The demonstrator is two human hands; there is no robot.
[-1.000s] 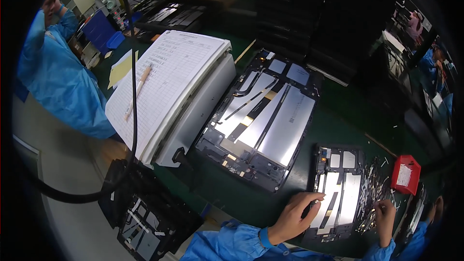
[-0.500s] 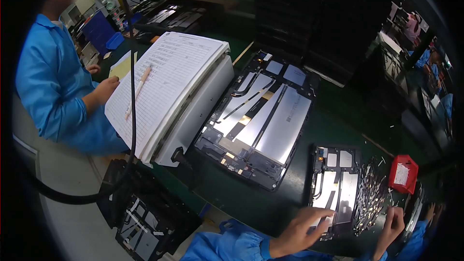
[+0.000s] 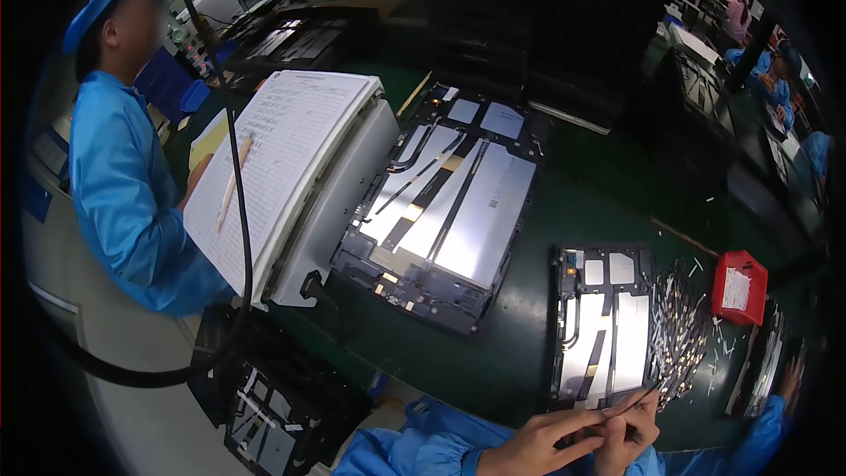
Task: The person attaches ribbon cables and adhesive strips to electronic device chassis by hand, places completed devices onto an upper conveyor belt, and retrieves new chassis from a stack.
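Both hands, left hand (image 3: 542,445) and right hand (image 3: 627,436), pinch 1 thin strip (image 3: 636,398) at the small tablet chassis's (image 3: 604,326) near edge; light, flimsy, hold by its ends.

Electronics assembly workshop: green bench (image 3: 564,211), opened tablet chassis (image 3: 445,211), blue-smocked workers (image 3: 123,194), stacked black trays (image 3: 529,26).

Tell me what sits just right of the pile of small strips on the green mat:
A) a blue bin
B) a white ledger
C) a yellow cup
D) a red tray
D: the red tray lies on the green mat immediately right of the pile of small strips, holding something white.
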